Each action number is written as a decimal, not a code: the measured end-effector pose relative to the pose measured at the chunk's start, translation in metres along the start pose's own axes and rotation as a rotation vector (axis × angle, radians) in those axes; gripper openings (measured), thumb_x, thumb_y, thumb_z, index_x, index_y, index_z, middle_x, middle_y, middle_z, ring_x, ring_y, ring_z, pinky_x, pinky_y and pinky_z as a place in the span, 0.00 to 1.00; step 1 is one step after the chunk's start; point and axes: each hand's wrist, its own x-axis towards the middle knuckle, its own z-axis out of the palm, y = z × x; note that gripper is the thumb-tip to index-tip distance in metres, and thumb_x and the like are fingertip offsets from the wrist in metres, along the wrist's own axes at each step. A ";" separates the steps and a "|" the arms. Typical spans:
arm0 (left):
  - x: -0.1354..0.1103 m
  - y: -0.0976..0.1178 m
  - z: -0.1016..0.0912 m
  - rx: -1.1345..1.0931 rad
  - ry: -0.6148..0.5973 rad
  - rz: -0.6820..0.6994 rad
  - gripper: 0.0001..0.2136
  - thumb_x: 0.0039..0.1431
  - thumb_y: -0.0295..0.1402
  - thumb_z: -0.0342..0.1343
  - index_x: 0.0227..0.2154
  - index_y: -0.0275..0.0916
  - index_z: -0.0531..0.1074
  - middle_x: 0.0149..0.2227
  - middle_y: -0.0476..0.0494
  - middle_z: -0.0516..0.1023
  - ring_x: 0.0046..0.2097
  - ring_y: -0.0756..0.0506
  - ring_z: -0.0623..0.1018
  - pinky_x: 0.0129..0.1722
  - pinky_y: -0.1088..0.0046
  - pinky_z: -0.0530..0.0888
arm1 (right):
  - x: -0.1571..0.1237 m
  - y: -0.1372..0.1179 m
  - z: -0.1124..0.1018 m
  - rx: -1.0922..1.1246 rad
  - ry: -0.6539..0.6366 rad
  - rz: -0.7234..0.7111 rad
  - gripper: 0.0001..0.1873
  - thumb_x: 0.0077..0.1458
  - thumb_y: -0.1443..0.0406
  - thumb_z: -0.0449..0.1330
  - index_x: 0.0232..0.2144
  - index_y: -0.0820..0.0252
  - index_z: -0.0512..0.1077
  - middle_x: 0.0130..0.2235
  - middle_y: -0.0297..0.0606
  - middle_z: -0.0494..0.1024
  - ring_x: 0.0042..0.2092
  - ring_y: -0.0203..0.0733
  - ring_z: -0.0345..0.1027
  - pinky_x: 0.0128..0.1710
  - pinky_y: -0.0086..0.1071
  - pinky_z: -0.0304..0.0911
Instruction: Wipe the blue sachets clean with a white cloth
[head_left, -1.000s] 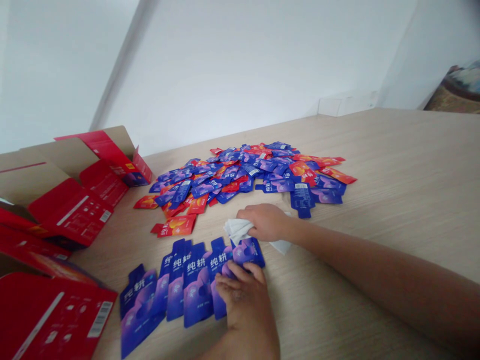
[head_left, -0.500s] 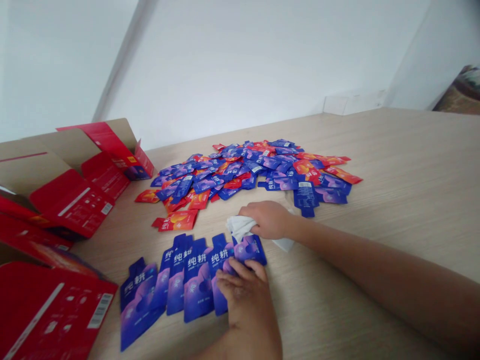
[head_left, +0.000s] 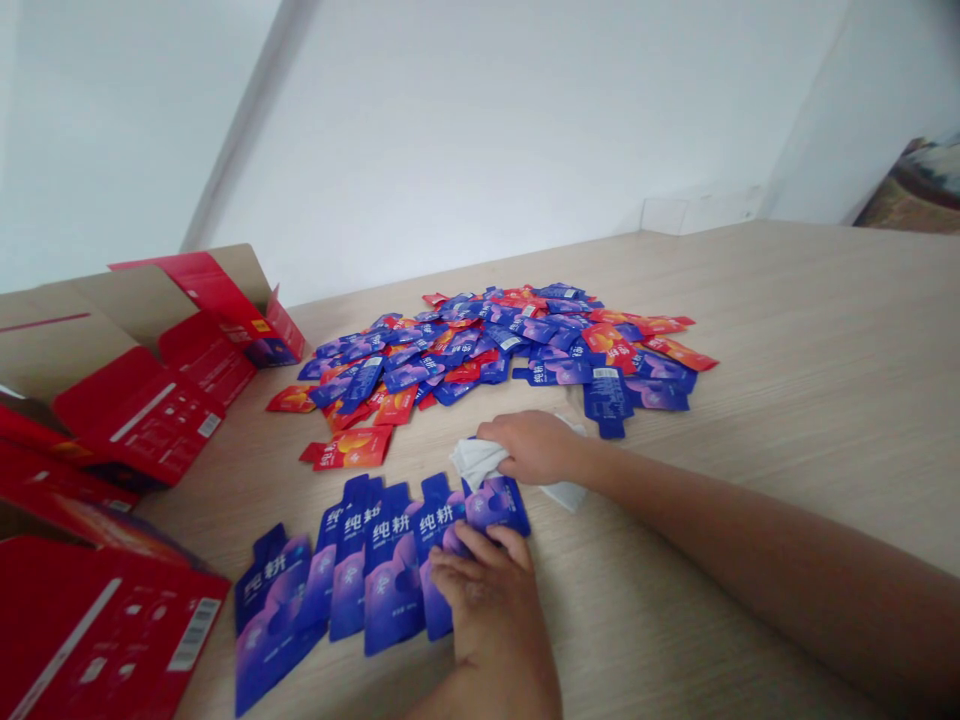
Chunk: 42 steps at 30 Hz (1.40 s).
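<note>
A row of blue-purple pouches [head_left: 394,580] lies overlapping on the table, the leftmost [head_left: 277,620] set a little apart and tilted. My left hand [head_left: 491,590] rests with fingers spread on the pouches at the right end of the row. In my right hand [head_left: 532,445] is a bunched white cloth [head_left: 480,461], pressed against the upper part of the rightmost pouch [head_left: 496,503]. Its cap end is hidden beneath the cloth. More of the white cloth shows below and behind the right hand.
A heap of blue and red-orange pouches [head_left: 465,345] spreads across the middle of the table [head_left: 795,400]. One red pouch [head_left: 352,447] lies in front of it. Opened red cartons [head_left: 150,410] line the left side. A white box [head_left: 697,211] stands at the back wall.
Both hands stay in nearly the same place, the cloth still on the rightmost pouch. The whole view has shifted slightly.
</note>
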 end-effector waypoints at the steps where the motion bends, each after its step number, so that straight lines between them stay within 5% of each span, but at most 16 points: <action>1: 0.000 0.000 0.000 0.001 0.002 0.000 0.20 0.55 0.17 0.42 0.43 0.40 0.73 0.48 0.29 0.73 0.44 0.30 0.75 0.39 0.53 0.67 | 0.000 0.000 0.000 0.002 -0.002 0.003 0.17 0.49 0.62 0.53 0.44 0.55 0.65 0.39 0.39 0.74 0.40 0.46 0.68 0.35 0.34 0.58; 15: -0.002 -0.003 0.005 0.006 0.047 0.057 0.17 0.55 0.19 0.44 0.43 0.37 0.72 0.47 0.27 0.74 0.42 0.31 0.76 0.38 0.51 0.67 | 0.001 0.007 -0.004 -0.012 0.104 0.130 0.15 0.51 0.63 0.52 0.43 0.58 0.63 0.41 0.41 0.73 0.42 0.45 0.67 0.37 0.34 0.57; 42: -0.001 -0.004 0.006 -0.040 0.041 0.061 0.18 0.55 0.18 0.43 0.43 0.36 0.73 0.47 0.25 0.74 0.42 0.30 0.76 0.37 0.51 0.68 | 0.002 0.007 -0.001 -0.026 0.027 0.170 0.16 0.52 0.61 0.52 0.45 0.56 0.63 0.43 0.42 0.72 0.43 0.46 0.66 0.39 0.35 0.57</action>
